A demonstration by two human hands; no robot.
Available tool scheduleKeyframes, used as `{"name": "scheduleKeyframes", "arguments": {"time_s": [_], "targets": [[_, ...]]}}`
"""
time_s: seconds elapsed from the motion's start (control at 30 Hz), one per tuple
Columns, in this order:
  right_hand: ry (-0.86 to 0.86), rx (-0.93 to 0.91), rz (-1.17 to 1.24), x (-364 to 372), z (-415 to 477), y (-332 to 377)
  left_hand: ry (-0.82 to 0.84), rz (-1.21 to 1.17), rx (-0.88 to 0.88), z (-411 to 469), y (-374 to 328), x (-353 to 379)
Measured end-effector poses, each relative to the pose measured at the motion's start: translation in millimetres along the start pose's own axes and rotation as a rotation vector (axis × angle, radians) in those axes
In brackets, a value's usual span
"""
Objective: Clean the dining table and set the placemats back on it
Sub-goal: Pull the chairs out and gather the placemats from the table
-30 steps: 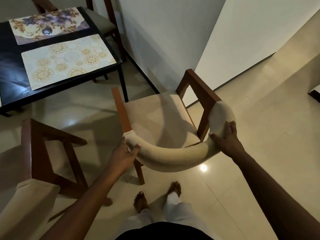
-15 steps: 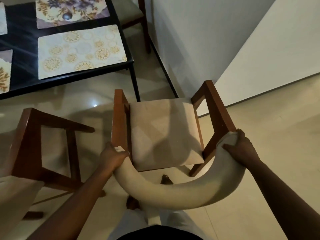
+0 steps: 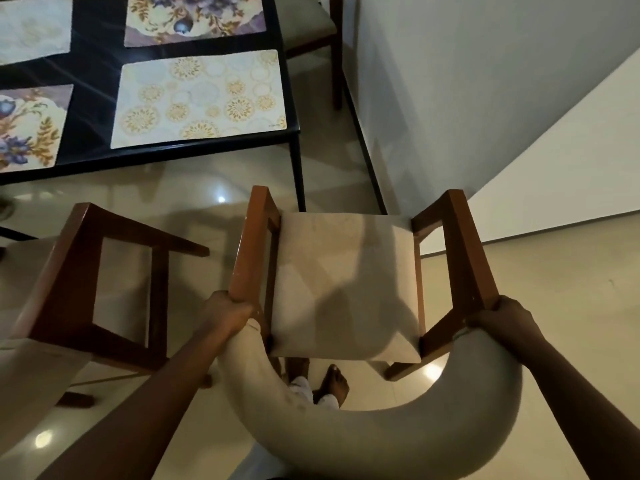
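Observation:
A wooden chair with a cream seat and a curved padded backrest stands right in front of me, facing the table. My left hand grips its left arm where the backrest begins. My right hand grips the right arm the same way. The black dining table lies at the upper left. On it lie a cream placemat with gold medallions, a floral placemat behind it, another floral one at the left edge, and a pale one at the top left.
A second wooden chair stands close on the left of the held chair. A third chair is at the table's far right side. A white wall with dark skirting runs along the right. My bare feet show under the backrest.
The chair has come toward the table and turned square to it. Both hands kept their grip on the backrest ends. The table now fills more of the upper left.

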State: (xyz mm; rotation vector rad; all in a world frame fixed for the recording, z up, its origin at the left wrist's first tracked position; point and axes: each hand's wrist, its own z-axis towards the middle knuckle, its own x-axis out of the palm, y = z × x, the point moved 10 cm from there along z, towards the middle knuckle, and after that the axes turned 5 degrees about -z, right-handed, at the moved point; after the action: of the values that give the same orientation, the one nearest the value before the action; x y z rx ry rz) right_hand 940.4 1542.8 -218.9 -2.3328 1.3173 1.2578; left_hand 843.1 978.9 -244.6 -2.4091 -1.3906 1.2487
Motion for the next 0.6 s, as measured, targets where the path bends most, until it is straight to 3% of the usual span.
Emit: {"name": "scheduleKeyframes", "arguments": {"time_s": [0.27,0.6], "targets": [[-0.028,0.012,-0.005,0,4,-10,0.025,-0.015,0.049,10,6,4],[-0.038,-0.092,-0.009,27,-5,49,-0.058,-0.035,0.052,29,39,-44]]}}
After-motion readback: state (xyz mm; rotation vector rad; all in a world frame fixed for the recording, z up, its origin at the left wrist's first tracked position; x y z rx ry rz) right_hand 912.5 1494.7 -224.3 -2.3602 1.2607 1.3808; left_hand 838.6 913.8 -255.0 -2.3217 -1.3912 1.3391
